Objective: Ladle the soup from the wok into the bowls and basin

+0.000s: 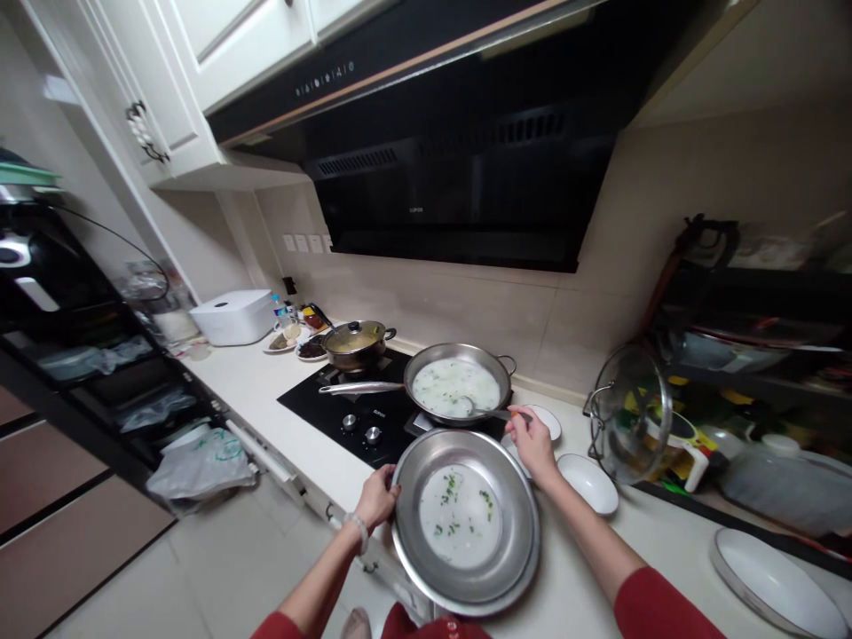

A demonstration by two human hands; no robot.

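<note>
My left hand [378, 499] grips the left rim of a wide steel basin [523, 532], fingers wrapped over its edge. White soup [462, 541] with chopped green bits lies in the bottom of the basin. With my right hand [531, 437] I hold the handle of a ladle [489, 413], its bowl dipped in the wok. That steel wok [416, 359] stands on the hob, nearly full of the same white, green-flecked soup. The basin is close in front of the wok, at the counter's front edge.
A lidded pot [356, 355] stands on the black hob [312, 399]. White bowls [589, 484] sit right of the wok, and a glass lid [629, 413] leans upright by the rack. A white oval dish [776, 581] is at the far right. The range hood [453, 177] hangs overhead.
</note>
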